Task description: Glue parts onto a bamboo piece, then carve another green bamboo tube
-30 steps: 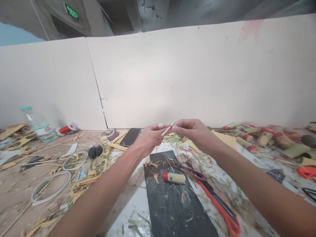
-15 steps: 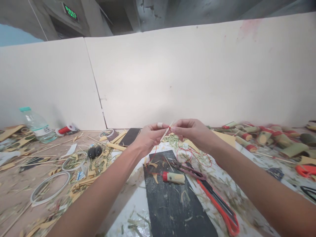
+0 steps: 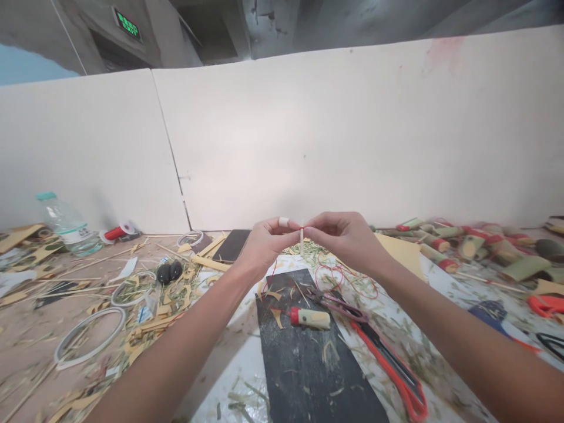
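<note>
Between the fingertips of both hands stands a thin pale stick (image 3: pixel 302 242), close to upright, above the far end of the black board. My left hand (image 3: pixel 274 239), with a white wrap on one finger, pinches it from the left. From the other side my right hand (image 3: pixel 337 232) pinches it too, thumb and forefinger together. Red thread (image 3: pixel 337 276) hangs below the hands and lies in loose loops. On the black board (image 3: pixel 317 364) rests a short bamboo piece (image 3: pixel 311 318) with a red-wrapped end. Any thread at the fingertips is hidden by the fingers.
Beside the board lie a red utility knife (image 3: pixel 388 358) and dark pliers-like tool (image 3: pixel 339 305). Several bamboo tubes (image 3: pixel 489 244) are heaped at the right. Leftward are white rings (image 3: pixel 90 338), a red thread spool (image 3: pixel 117 232) and a water bottle (image 3: pixel 68 226). A white partition (image 3: pixel 308 135) stands behind.
The stick has turned from a slant to nearly upright, and the red winding on it no longer shows. Both hands have drawn closer together at the fingertips.
</note>
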Tool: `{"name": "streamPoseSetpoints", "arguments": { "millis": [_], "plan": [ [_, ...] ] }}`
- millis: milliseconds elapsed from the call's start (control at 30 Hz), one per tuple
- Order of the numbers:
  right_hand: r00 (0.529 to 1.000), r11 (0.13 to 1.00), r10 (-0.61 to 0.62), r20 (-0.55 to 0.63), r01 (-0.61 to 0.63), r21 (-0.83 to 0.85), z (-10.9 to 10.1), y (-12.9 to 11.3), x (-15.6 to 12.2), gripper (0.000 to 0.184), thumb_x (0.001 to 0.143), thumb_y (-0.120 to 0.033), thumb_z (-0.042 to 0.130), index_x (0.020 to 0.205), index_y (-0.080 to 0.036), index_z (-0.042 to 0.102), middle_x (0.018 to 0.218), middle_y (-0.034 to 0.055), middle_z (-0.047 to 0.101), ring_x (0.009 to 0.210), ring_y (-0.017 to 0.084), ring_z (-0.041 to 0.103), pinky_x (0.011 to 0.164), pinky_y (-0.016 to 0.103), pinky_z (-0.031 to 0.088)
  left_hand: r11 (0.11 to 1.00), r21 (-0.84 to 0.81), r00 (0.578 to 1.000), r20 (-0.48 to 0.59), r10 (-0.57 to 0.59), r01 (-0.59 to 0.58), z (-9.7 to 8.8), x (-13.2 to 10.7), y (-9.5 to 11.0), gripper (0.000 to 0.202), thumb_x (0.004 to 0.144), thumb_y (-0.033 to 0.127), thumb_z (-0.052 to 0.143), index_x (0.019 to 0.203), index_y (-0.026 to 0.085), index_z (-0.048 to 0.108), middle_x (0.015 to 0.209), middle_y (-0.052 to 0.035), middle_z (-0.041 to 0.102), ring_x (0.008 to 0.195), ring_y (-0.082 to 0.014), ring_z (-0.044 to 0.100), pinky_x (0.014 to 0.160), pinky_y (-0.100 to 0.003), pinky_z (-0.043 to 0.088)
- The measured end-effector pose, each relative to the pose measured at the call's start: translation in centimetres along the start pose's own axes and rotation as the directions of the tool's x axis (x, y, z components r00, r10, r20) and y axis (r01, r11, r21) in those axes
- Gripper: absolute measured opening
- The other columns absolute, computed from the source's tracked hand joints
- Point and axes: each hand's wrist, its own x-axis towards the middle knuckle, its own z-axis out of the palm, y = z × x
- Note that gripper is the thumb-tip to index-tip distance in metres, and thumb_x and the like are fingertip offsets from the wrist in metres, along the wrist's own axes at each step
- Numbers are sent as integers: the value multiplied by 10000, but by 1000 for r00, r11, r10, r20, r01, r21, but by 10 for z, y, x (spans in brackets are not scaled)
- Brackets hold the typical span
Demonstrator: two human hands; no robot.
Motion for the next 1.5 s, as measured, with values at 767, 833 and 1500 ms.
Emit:
{"name": "streamPoseSetpoints", "arguments": {
  "millis": [767,833,1500],
  "plan": [
    [990,914,50,129,-98,395,1,10,4,204,809,-361,626,708,-189,584,619,-26,515,604,122,470,616,291,372,706,654,947,52,316,-271,-8,-2,7,226,819,286,588,961,188,734,817,-43,727,621,-121,555,605,-255,438],
    [995,950,65,74,-85,301,1,7,3,210,812,-375,625,716,-192,585,627,-26,525,606,120,471,606,285,363,704,656,953,83,290,-271,-10,-2,8,231,818,296,593,975,189,724,834,-40,730,640,-122,573,638,-265,464],
    [808,880,138,573,166,-445,40,23,-48,149,803,-327,570,753,-197,621,710,18,643,629,152,529,556,267,331,878,239,846,-253,469,-415,-30,46,62,226,687,281,725,879,169,685,803,-22,687,679,-102,611,691,-250,525]
  ]
}}
